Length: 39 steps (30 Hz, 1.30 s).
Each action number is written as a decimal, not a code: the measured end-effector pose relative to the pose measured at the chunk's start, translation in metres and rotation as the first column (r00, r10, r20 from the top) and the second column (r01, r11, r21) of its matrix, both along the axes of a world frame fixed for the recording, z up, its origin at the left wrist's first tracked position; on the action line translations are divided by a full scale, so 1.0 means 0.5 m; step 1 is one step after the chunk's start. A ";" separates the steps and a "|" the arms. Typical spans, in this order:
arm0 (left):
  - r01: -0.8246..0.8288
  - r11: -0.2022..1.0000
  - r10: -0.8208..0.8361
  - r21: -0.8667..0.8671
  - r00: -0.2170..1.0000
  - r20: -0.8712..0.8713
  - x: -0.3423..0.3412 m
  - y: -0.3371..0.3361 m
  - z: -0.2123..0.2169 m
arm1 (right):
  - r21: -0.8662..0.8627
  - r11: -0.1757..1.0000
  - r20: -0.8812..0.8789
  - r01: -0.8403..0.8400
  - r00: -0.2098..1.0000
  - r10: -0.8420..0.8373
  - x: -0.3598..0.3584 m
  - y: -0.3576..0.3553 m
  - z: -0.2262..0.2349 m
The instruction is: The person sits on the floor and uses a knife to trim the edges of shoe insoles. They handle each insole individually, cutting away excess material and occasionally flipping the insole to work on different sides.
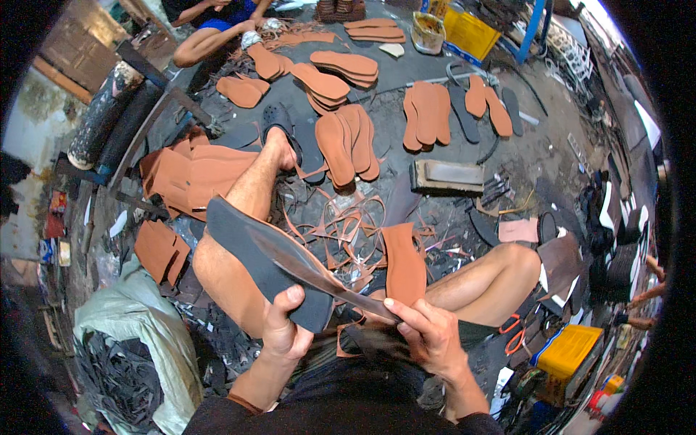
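My left hand (285, 324) is closed round the heel end of a black shoe sole (243, 243), thumb on top. The sole is raised above my lap and tilted, its far end up by my left knee. Across its right side lies a long grey knife (304, 270), broad in the middle and narrow toward my right hand (433, 335). My right fingers pinch this narrow end, with the index finger stretched along it. A thin brown edge shows beside the blade. Beyond my right hand, a brown sole-shaped piece (405, 264) lies between my legs.
Stacks of brown insoles (346, 143) cover the floor ahead, with curled offcuts (348, 225) nearer. A block-shaped sharpening stone (447, 177) lies right of centre. Orange-handled scissors (512, 335) and a yellow container (568, 349) are at right, a sack of black scraps (127, 362) at left. Another person (217, 32) sits at far left.
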<state>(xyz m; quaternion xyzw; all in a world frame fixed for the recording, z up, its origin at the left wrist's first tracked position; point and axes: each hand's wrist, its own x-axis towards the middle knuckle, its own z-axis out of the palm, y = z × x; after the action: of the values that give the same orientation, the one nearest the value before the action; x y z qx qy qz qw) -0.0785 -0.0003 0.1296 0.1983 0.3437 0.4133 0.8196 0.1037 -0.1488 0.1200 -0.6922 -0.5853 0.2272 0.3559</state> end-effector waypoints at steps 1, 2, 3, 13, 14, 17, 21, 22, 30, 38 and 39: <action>0.019 1.000 -0.019 0.003 0.999 -0.033 -0.011 -0.006 -0.013 | -0.042 0.998 -0.027 -0.038 0.999 0.037 0.005 0.005 0.009; 0.036 0.999 -0.036 0.005 0.997 -0.065 -0.022 -0.009 -0.024 | -0.031 0.998 -0.024 -0.051 0.998 0.050 0.001 0.015 0.009; 0.055 0.998 -0.055 0.001 0.994 -0.092 -0.030 -0.014 -0.032 | -0.016 0.999 -0.044 -0.038 0.998 0.037 -0.008 0.024 0.007; 0.215 0.976 -0.198 0.044 0.951 -0.239 -0.084 -0.001 -0.046 | 0.031 0.992 0.011 -0.122 0.993 0.122 -0.048 0.146 -0.040; 0.243 0.970 -0.231 0.023 0.946 -0.228 -0.089 0.003 -0.044 | 0.037 0.991 0.016 -0.130 0.991 0.130 -0.050 0.156 -0.042; 0.256 0.965 -0.238 0.058 0.947 -0.213 -0.089 0.007 -0.045 | 0.085 0.986 0.001 -0.145 0.989 0.145 -0.060 0.193 -0.050; 0.296 0.950 -0.274 0.097 0.942 -0.192 -0.085 0.000 -0.049 | 0.058 0.986 -0.004 -0.159 0.987 0.160 -0.083 0.251 -0.048; 0.306 0.948 -0.285 0.091 0.939 -0.193 -0.087 0.000 -0.051 | 0.084 0.987 0.008 -0.138 0.990 0.138 -0.092 0.266 -0.057; 0.488 0.829 -0.374 0.272 0.846 -0.379 -0.102 0.002 -0.053 | 0.371 0.929 -0.160 0.010 0.986 0.053 -0.128 0.379 -0.055; -0.152 0.988 0.148 0.006 0.955 -0.256 -0.125 0.060 0.016 | 0.303 0.949 0.045 -0.085 0.996 0.075 -0.173 0.207 -0.020; -0.099 0.993 0.078 -0.059 0.954 -0.290 -0.125 0.065 0.003 | 0.288 0.955 0.002 -0.073 0.997 0.076 -0.168 0.190 -0.030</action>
<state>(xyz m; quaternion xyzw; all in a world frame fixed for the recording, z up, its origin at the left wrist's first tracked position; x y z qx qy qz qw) -0.1409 0.0320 0.1311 0.2106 0.4823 0.4037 0.7483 0.0195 -0.0537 0.1050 -0.6096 -0.6362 0.1560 0.4464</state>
